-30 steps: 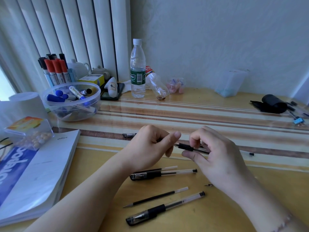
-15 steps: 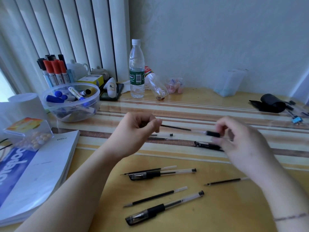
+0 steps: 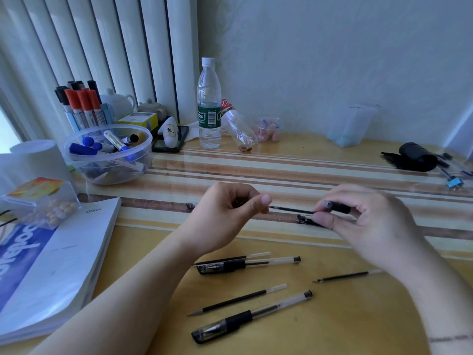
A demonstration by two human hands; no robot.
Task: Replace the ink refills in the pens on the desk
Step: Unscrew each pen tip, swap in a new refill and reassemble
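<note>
Left hand (image 3: 225, 213) at centre of view, fingers curled, thumb and forefinger pinching one end of a thin black ink refill (image 3: 290, 209). The refill runs toward 3 o'clock into the pen barrel (image 3: 337, 207), which the right hand (image 3: 371, 226) pinches between thumb and fingertips; other fingers loosely bent. Both hands held above the striped part of the desk (image 3: 294, 175). How far the refill sits inside the barrel: cannot tell, blurred.

Just below the right fingertips, a black pen cap (image 3: 308, 221) lies on the desk. At 6 o'clock of the left hand, a capped gel pen (image 3: 245, 264) with a loose refill (image 3: 231, 259) touching its upper side. Further toward 6, another loose refill (image 3: 236, 299), and below it a second capped gel pen (image 3: 252, 316), both angled, tips pointing toward 8 o'clock. At 5 o'clock of the right hand, a third loose refill (image 3: 345, 276) partly hidden by the wrist.

At 10 o'clock, clear bowl (image 3: 107, 172) of markers, with upright markers (image 3: 82, 103) behind it. At 12 o'clock, water bottle (image 3: 209, 103). At 8 o'clock, an Office book (image 3: 64, 260) with a small clear box (image 3: 43, 198) on it. At 2 o'clock, black pouch (image 3: 414, 156).
</note>
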